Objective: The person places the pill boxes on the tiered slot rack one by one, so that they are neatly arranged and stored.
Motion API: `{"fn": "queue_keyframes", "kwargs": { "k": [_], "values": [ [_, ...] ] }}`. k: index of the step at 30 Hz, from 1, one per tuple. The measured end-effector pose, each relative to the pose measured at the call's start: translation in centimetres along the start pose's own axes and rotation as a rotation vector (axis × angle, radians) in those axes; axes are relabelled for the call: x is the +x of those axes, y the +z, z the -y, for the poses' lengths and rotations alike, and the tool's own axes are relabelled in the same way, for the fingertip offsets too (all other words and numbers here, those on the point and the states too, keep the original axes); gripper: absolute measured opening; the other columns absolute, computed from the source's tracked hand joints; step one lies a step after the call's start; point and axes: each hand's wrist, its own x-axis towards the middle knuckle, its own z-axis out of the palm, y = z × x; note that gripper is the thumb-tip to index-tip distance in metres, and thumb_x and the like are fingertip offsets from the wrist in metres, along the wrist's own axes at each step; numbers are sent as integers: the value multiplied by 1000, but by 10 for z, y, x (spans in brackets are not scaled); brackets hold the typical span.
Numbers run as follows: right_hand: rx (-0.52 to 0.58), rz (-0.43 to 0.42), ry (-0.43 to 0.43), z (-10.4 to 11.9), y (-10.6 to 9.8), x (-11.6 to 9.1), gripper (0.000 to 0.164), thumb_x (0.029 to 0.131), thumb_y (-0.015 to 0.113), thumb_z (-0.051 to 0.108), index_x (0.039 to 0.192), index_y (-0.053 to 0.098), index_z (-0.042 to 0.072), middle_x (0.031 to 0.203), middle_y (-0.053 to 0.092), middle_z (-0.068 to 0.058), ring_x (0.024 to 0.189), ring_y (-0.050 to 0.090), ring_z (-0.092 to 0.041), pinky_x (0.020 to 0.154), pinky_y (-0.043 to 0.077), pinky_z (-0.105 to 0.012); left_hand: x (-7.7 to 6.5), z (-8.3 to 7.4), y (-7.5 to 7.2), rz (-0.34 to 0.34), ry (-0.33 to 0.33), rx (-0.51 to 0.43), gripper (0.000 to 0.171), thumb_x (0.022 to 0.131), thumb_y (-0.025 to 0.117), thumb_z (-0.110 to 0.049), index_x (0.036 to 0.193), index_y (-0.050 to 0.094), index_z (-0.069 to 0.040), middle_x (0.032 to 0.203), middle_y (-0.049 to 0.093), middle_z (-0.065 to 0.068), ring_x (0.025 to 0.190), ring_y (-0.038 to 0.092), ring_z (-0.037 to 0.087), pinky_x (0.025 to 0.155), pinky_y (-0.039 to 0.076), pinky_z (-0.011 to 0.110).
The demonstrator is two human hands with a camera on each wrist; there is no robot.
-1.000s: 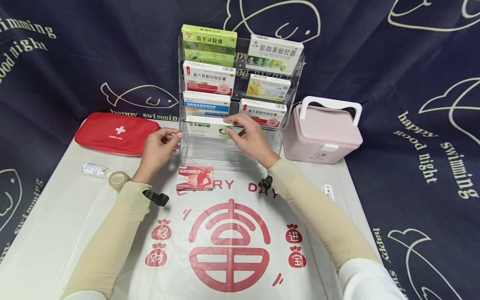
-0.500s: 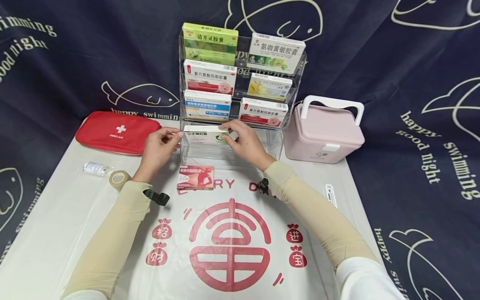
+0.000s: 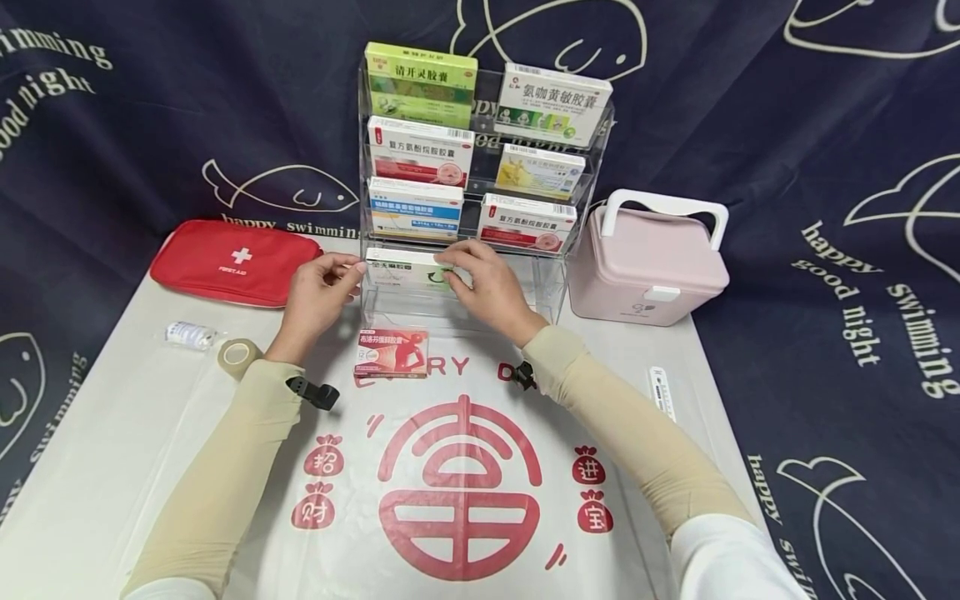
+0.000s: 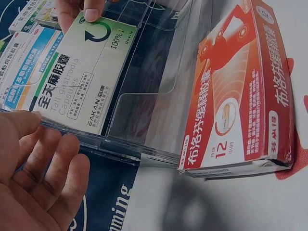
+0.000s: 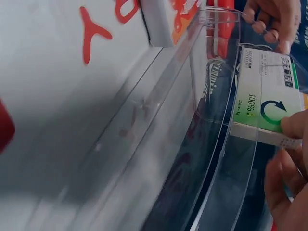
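Note:
A clear tiered display rack (image 3: 465,312) stands at the back of the table. My right hand (image 3: 491,287) pinches the right end of a white-and-green capsule box (image 3: 401,271) in a lower tier, thumb on its front. In the right wrist view, that box (image 5: 262,94) lies tilted against the clear plastic. My left hand (image 3: 318,296) holds the rack's left side edge between thumb and fingers, close to the box's left end. The left wrist view shows the box's printed face (image 4: 84,72) behind my left thumb. A red ibuprofen box (image 3: 392,353) lies before the rack.
Several medicine boxes fill the upper tiers, among them a green one (image 3: 420,87). A red first-aid pouch (image 3: 232,262), a tape roll (image 3: 238,357) and a wrapped bandage (image 3: 189,335) lie left. A pink lidded case (image 3: 652,267) and a thermometer (image 3: 662,393) are right.
My right hand has brought the white-and-green box down from in front of the blue-and-white box's tier into the tier below. My left hand has stayed at the rack's edge.

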Motion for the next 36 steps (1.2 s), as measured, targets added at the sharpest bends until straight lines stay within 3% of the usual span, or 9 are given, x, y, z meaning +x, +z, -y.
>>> {"fn": "queue_keyframes", "kwargs": {
  "k": [5,10,12,15,19,22,26,31,36],
  "values": [
    [-138,-33,-57,7,1,-2,32,95,72,17,127,71,16,129,56,-6,105,55,-20,77,50,-32,0,0,0,2,-7,7,29,98,71,-23,114,71,2,88,69,13,65,65,5,59,55,18],
    [-101,-36,-175,20,6,-14,29,95,71,15,124,71,13,124,59,-9,105,56,-23,89,47,-35,0,1,0,6,-3,7,30,98,71,-24,114,71,1,88,69,14,65,65,5,60,55,18],
    [-67,38,-236,25,12,-23,26,94,71,15,120,72,12,122,62,-7,109,57,-23,95,46,-35,0,0,0,6,-2,7,30,98,71,-24,114,71,1,88,69,14,66,65,5,60,55,19],
    [-36,233,-290,31,23,-39,25,95,70,17,120,73,14,126,63,-5,117,55,-21,102,44,-34,0,-1,-1,5,-1,8,30,98,71,-24,114,71,1,89,69,14,66,65,5,60,55,18],
    [-64,484,-282,36,35,-60,33,100,65,26,132,69,17,142,57,-5,129,49,-21,109,39,-36,0,-1,-1,5,2,8,29,98,72,-24,114,71,0,90,70,15,66,65,4,60,55,18],
    [-87,583,-260,39,39,-72,38,102,62,30,137,66,18,150,51,-5,133,45,-23,112,37,-39,0,0,-1,8,7,6,29,98,71,-24,114,71,0,90,70,15,66,65,5,60,55,19],
    [-59,605,-244,43,40,-84,36,102,61,30,136,67,18,149,52,-2,131,47,-21,112,36,-36,0,1,0,10,13,2,29,98,71,-24,113,71,1,89,69,15,66,65,7,60,54,18],
    [9,563,-236,48,38,-97,32,102,62,31,130,70,19,143,57,1,126,50,-15,109,38,-30,0,2,0,13,13,1,30,98,71,-23,114,71,2,89,69,16,67,66,10,60,54,18],
    [209,478,-9,49,36,-103,38,102,63,30,137,64,16,137,59,4,123,52,-13,103,43,-31,0,2,0,7,10,1,31,98,71,-24,113,70,3,88,69,14,66,66,6,60,55,18]
  ]
}}
